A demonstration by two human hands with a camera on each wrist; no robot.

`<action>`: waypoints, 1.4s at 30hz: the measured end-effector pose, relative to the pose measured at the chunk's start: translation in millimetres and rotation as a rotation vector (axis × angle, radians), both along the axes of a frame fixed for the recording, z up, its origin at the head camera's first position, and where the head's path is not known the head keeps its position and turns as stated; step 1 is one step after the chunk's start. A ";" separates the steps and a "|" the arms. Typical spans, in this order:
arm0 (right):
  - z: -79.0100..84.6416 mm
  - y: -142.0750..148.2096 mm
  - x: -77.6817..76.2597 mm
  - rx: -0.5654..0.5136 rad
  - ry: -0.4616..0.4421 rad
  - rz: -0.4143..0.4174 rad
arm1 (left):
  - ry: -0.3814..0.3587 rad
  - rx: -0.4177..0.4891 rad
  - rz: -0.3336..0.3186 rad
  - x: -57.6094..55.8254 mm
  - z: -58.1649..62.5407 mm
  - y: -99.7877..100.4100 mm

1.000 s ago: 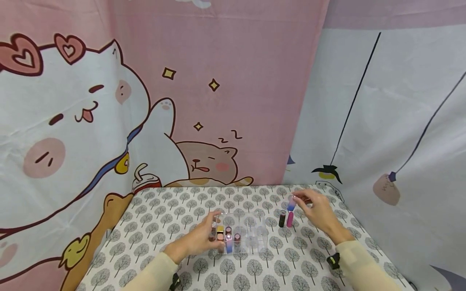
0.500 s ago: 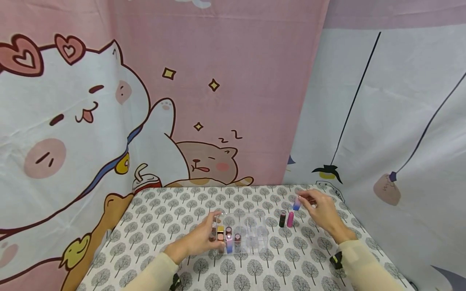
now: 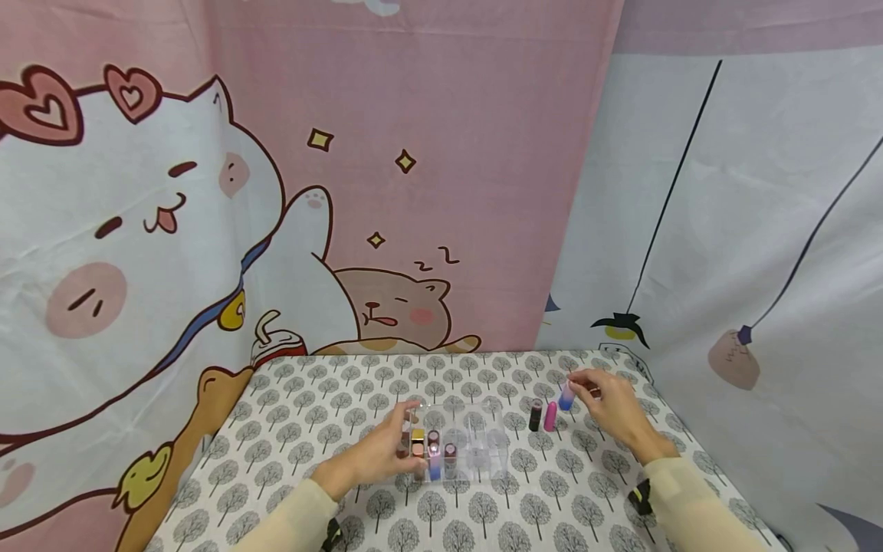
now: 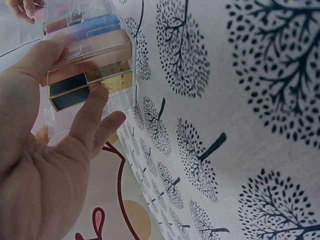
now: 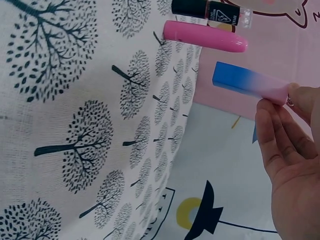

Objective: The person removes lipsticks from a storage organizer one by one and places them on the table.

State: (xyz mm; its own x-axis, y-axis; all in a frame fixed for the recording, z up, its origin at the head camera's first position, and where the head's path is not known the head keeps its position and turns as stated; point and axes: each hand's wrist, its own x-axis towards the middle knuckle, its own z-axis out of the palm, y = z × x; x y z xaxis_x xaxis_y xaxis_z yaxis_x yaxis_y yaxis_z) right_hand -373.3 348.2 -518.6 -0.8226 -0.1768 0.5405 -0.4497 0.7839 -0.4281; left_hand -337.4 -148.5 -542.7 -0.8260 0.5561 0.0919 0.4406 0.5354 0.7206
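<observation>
Your left hand (image 3: 375,454) is found gripping the left end of the clear case (image 3: 493,452), thumb on the near side and fingers reaching round to the far side. The left wrist view shows a fingertip crossing in front of a black-and-gold tube (image 4: 69,94) at that end.

Your right hand (image 3: 610,400) pinches the blue-and-pink tube (image 5: 250,84) by its pink end, between thumb and fingers. The tube leans slightly off upright, blue end downward. Whether that end touches the tree-print cloth (image 3: 483,515) cannot be determined. Position of the tube: just right of the bright pink tube (image 5: 205,36) and well apart from the case.

The bright pink tube stands upright on the cloth. The black tube (image 3: 535,415) stands just beside it, to its left, and bears pale lettering too small to read in full. Both stand between the case and your right hand.

Case contents noted: the black-and-gold tube and a peach tube (image 4: 107,44) near your left fingers, a second two-tone tube (image 3: 434,466) beside these, and a dark tube (image 3: 451,454) to its right.

Your cream sleeves (image 3: 690,502) reach the wrists. Behind the cloth hangs a pink-and-white backdrop (image 3: 469,153) printed with cartoon cats
</observation>
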 end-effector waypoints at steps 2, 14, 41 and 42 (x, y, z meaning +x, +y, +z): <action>-1.8 1.0 -0.3 0.007 -0.011 -0.001 | -0.001 -0.001 0.002 0.1 0.4 0.0; -10.8 3.1 -2.3 0.013 -0.107 -0.002 | 0.024 -0.012 -0.008 0.2 1.5 -0.1; -27.9 2.1 -0.7 0.055 -0.128 -0.010 | 0.023 -0.012 -0.004 0.6 -0.4 0.3; -28.0 2.1 -0.4 0.054 -0.128 -0.011 | 0.023 -0.012 -0.005 0.8 -0.2 0.4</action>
